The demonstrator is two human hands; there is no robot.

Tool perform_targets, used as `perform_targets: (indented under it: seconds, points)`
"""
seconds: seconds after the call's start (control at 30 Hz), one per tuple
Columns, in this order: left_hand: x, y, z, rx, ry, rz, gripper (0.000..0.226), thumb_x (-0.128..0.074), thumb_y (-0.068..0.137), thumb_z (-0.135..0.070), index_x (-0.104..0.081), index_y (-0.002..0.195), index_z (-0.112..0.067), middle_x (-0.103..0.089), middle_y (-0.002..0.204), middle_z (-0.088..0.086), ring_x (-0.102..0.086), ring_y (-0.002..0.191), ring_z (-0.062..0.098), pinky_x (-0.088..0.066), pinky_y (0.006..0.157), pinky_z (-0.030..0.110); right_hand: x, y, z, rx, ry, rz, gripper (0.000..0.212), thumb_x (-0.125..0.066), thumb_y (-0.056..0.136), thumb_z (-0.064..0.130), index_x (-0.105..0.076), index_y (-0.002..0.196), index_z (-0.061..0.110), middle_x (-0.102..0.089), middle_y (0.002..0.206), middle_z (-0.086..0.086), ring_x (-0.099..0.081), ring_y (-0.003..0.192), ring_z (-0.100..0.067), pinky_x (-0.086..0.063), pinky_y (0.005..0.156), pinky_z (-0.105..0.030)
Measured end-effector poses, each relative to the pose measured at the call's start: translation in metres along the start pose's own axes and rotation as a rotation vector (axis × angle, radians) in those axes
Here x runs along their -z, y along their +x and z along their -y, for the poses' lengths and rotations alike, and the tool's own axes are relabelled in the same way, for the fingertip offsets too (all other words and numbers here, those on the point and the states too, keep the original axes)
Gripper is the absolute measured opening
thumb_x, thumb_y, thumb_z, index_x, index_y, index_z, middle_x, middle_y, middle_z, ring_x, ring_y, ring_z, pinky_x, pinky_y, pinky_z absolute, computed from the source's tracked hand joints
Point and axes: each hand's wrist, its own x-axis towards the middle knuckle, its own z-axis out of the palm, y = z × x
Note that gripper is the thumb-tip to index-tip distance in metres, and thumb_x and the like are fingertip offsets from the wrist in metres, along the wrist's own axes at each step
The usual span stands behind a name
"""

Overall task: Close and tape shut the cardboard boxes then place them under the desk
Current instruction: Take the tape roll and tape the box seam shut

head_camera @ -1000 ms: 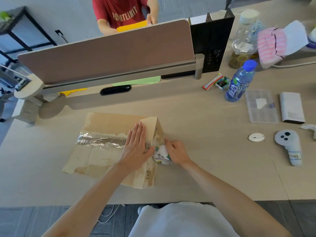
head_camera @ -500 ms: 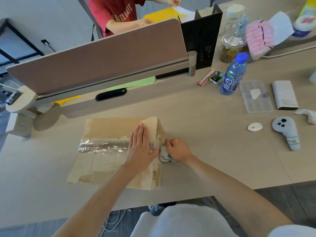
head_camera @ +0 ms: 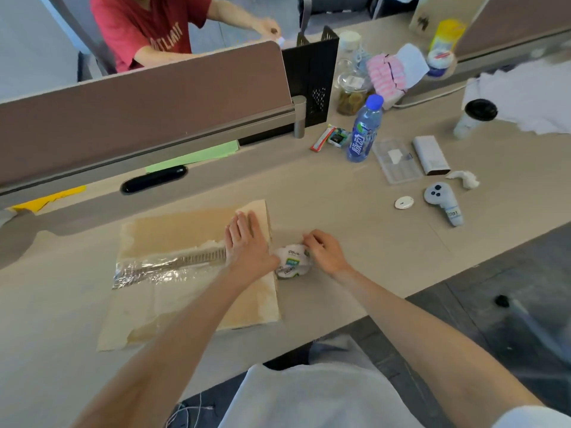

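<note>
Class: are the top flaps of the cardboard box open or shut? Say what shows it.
Shut. The cardboard box has a flat top, clear tape runs along its seam, and the left hand rests on it.

Matt paper board: flat brown cardboard box, top ply torn rough in pale patches. Glossy, wrinkled, glaring: clear plastic tape strip across it. Smooth printed paper label on white tape roll. Smooth matt laminate look: beige desk top. Shiny: blue translucent plastic bottle. Matt, perforated, metal-like: black file holder.
</note>
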Motion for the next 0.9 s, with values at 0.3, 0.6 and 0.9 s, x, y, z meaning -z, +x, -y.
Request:
perform_targets:
  seconds: [0.3, 0.6, 0.9]
  points:
    - [0.006, -0.003, 0.006, -0.049, -0.038, 0.097, 0.126, -0.067, 0.071, -0.050, 0.020, 0.148, -0.002, 0.028, 0.156, 0.013, 0.027, 0.143, 0.030, 0.013, 0.117, 0.045, 0.040, 0.014, -0.024, -0.048, -0.005, -0.244, 0.027, -0.054, 0.096, 0.029, -0.065, 0.082, 0.008, -0.066, 0.081, -0.008, -0.057, 0.081, -0.022, -0.039, 0.071, -0.031]
    - [0.005, -0.003, -0.001, 0.015, -0.004, 0.085, 0.130, -0.069, 0.070, -0.053, 0.024, 0.148, -0.004, 0.028, 0.156, 0.011, 0.027, 0.143, 0.028, 0.010, 0.119, 0.046, 0.122, 0.074, -0.079, -0.195, -0.434, -0.390, 0.042, -0.056, 0.090, 0.016, -0.054, 0.130, 0.003, -0.048, 0.135, -0.023, -0.042, 0.128, -0.040, -0.038, 0.100, -0.046]
    - [0.008, 0.003, -0.004, 0.061, 0.075, 0.184, 0.136, -0.069, 0.067, -0.057, 0.031, 0.144, -0.006, 0.036, 0.152, 0.011, 0.031, 0.142, 0.028, 0.012, 0.117, 0.044, 0.172, 0.116, -0.125, -0.064, -0.696, -0.285, 0.059, -0.060, 0.084, 0.012, -0.041, 0.139, 0.000, -0.031, 0.151, -0.022, -0.030, 0.137, -0.040, -0.035, 0.104, -0.051]
